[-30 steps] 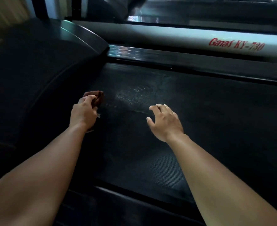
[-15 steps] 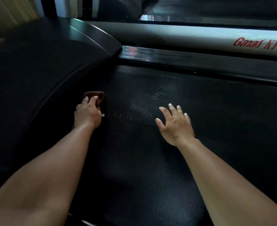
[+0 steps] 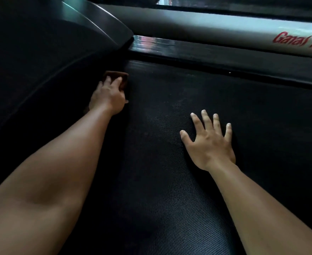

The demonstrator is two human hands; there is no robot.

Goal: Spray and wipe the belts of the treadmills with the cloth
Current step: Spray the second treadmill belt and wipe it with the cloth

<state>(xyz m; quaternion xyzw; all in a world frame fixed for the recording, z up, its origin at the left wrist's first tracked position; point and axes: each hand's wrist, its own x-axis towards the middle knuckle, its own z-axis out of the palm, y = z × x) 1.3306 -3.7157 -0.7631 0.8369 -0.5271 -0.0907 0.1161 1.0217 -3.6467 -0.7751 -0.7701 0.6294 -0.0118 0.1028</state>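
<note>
Running along the pale side rail (image 3: pixel 215 28) at the top right is red lettering, cut off by the frame edge, that reads "Ganas K". Below it lies a dark footplate (image 3: pixel 225 57), then the black textured belt (image 3: pixel 169 181), which fills most of the dim view; a curved dark motor cover (image 3: pixel 41 52) rises on the left. The left hand (image 3: pixel 107 96) reaches forward to the belt's far left corner, fingers (image 3: pixel 114 82) pressed down on a brown cloth (image 3: pixel 121 78) that lies against the cover's edge. The right hand (image 3: pixel 210 142) rests palm down on the belt, well apart, fingers spread and holding nothing.
</note>
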